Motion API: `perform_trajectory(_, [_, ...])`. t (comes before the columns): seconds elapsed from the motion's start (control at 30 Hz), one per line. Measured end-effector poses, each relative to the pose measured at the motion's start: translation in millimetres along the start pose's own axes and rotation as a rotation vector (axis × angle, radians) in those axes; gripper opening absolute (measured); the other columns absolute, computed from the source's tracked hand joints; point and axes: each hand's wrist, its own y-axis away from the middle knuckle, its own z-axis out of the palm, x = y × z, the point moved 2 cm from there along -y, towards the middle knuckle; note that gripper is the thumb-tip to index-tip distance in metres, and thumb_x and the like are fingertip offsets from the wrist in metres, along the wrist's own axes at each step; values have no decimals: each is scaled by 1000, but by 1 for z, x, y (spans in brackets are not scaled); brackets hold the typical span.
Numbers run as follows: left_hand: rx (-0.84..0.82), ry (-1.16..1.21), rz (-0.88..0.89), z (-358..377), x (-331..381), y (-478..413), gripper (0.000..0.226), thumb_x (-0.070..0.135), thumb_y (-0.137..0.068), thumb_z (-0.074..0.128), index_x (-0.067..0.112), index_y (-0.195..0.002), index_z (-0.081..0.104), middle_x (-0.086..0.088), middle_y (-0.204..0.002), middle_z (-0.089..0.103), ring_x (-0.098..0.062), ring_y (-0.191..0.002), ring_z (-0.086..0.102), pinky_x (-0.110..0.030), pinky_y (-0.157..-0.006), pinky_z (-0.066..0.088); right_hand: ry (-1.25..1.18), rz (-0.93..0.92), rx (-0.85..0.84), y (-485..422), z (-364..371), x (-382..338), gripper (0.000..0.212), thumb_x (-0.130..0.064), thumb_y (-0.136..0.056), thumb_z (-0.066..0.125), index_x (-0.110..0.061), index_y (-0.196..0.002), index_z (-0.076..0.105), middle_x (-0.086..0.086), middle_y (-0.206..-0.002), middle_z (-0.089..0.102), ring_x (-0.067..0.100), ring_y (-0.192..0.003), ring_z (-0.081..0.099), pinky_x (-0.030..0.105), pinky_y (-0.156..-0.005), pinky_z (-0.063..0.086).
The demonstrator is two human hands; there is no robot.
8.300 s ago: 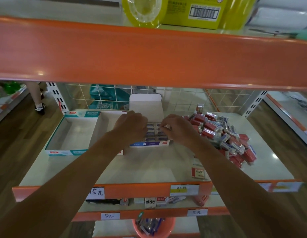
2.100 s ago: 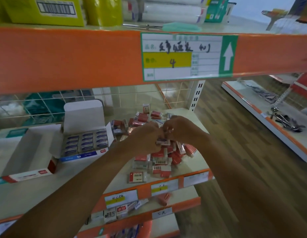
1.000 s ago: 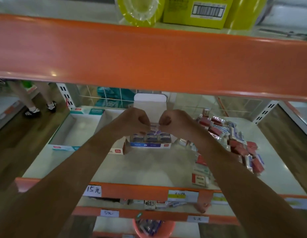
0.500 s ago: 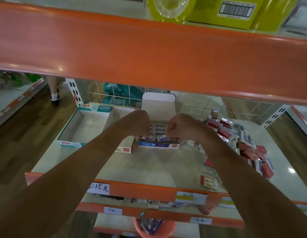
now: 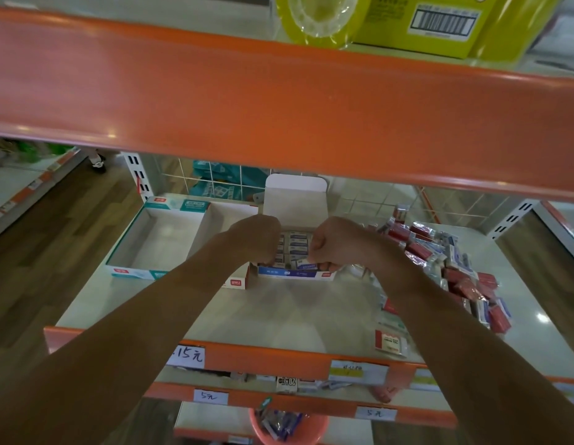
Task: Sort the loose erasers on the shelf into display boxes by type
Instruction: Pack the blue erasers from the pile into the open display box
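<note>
A blue display box [image 5: 295, 273] with a raised white lid [image 5: 295, 200] stands mid-shelf, filled with rows of blue-labelled erasers [image 5: 296, 244]. Both my fists are over its front row. My right hand [image 5: 335, 244] pinches a blue-labelled eraser [image 5: 306, 264] at the box's front edge. My left hand [image 5: 258, 237] has its fingers curled down on erasers at the front left corner; its fingertips are hidden. A heap of loose red and blue erasers [image 5: 439, 261] lies to the right of the box.
Left of the blue box stand an empty teal-edged box [image 5: 157, 234] and an empty red-labelled box [image 5: 227, 220]. One wrapped eraser [image 5: 389, 340] lies near the shelf's front edge. An orange shelf rail [image 5: 279, 101] overhangs. A red basket [image 5: 288, 425] sits below.
Both hands came back from the loose heap on the right to the blue box and dropped from above it down to its front row.
</note>
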Motion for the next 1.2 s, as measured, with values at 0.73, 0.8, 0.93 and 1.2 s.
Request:
perform_trajectory(0.73, [41, 58, 32, 5, -3, -7, 50, 43, -82, 68, 14, -121, 58, -4, -113, 65, -19, -95, 63, -24, -79, 48, 256, 9, 21, -11, 8, -13, 19, -23, -82, 72, -10, -95, 67, -1, -65, 61, 2, -39, 54, 13, -37, 40])
perform_trajectory(0.8, [38, 46, 21, 5, -3, -7, 50, 44, -82, 68, 13, -120, 59, -4, -113, 65, -19, -95, 63, -23, -77, 47, 249, 10, 32, -13, 8, -12, 16, -22, -82, 72, -12, -92, 65, -2, -65, 62, 0, -37, 53, 11, -33, 36])
perform_trajectory(0.93, [38, 46, 24, 5, -4, -9, 52, 45, -81, 69, 13, -121, 59, -4, -113, 65, -18, -93, 62, -22, -76, 46, 265, -39, 35, -17, 8, -8, 16, -23, -80, 74, -23, -77, 58, -1, -92, 65, 3, -63, 58, 16, -45, 40])
perform_trajectory(1.2, [66, -13, 38, 11, -3, -16, 57, 50, -79, 69, 15, -121, 58, -4, -110, 66, -14, -82, 55, -24, -78, 46, 320, -102, 85, -8, 6, 1, 29, -24, -77, 76, -29, -69, 49, -5, -92, 59, 13, -83, 56, 23, -68, 40])
